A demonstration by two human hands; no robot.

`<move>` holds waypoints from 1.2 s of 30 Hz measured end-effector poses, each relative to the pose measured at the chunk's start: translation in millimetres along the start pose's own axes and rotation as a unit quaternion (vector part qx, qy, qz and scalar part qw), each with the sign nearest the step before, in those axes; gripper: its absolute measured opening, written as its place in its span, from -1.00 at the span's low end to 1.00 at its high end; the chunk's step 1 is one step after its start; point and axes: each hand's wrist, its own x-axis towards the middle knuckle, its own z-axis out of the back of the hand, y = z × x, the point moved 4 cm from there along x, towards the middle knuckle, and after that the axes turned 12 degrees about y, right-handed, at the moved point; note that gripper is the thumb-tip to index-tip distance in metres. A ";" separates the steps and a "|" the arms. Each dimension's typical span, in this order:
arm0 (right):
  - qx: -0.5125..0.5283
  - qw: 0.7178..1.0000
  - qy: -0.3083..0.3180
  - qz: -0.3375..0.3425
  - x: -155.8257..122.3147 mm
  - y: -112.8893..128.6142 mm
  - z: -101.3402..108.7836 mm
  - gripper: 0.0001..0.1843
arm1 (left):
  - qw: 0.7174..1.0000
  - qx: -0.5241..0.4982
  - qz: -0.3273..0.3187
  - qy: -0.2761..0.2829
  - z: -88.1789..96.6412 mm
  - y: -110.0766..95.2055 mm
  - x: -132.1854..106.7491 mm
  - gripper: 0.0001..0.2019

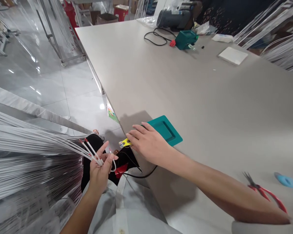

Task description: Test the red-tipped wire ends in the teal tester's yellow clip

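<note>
We see white wires [84, 151] in our left hand [100, 167], its thumb and fingers closed round a few near their ends; they are slim, smooth and pale, some red at the tip, one bent into a small loop; the bundle stretches off leftward, beside the table [210, 107]; our right hand [148, 143], palm down at the table's edge, is partly curled, its fingertips closed on a small yellow piece [125, 142] with a shiny end, jutting past the edge; a teal tray [177, 140] lies partly beneath that hand.
</note>
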 end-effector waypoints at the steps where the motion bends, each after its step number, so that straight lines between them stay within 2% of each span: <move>1: -0.020 1.000 0.016 0.003 1.3 -0.9 -1.9 -0.73 | 1.000 -0.007 0.003 0.004 -2.1 0.3 1.6 -0.45; 4: -0.044 0.998 0.036 0.002 4.6 -2.0 -3.7 -0.76 | 1.000 -0.023 0.009 0.014 -7.8 0.2 5.9 -0.50; 10: -0.018 0.998 0.061 0.022 12.2 -6.5 -2.3 -0.86 | 1.000 -0.024 0.000 0.016 -15.2 -1.3 11.8 -0.49; 16: -0.030 0.995 0.093 0.023 14.1 -8.9 -3.0 -0.86 | 1.000 0.003 0.005 0.029 -20.9 1.4 17.4 -0.46; 23: -0.051 0.993 0.102 0.018 13.6 -8.3 -1.0 -0.79 | 0.996 0.077 0.017 0.038 -20.0 1.1 20.6 -0.46; 28: -0.045 0.996 0.076 0.006 11.8 -9.7 -0.2 -0.85 | 0.992 0.120 0.004 0.025 -18.8 -0.6 20.3 -0.52; 30: -0.034 0.997 0.063 -0.002 10.5 -10.6 -1.7 -0.77 | 0.992 0.125 0.006 0.015 -18.7 -0.6 18.8 -0.52; 33: -0.023 0.999 0.048 -0.001 9.1 -10.7 -5.2 -0.52 | 0.992 0.125 0.009 0.013 -18.6 -0.7 16.3 -0.51; 36: -0.014 0.999 0.036 0.005 8.8 -11.3 -7.3 -0.45 | 0.994 0.109 0.008 0.019 -16.7 -0.7 14.5 -0.52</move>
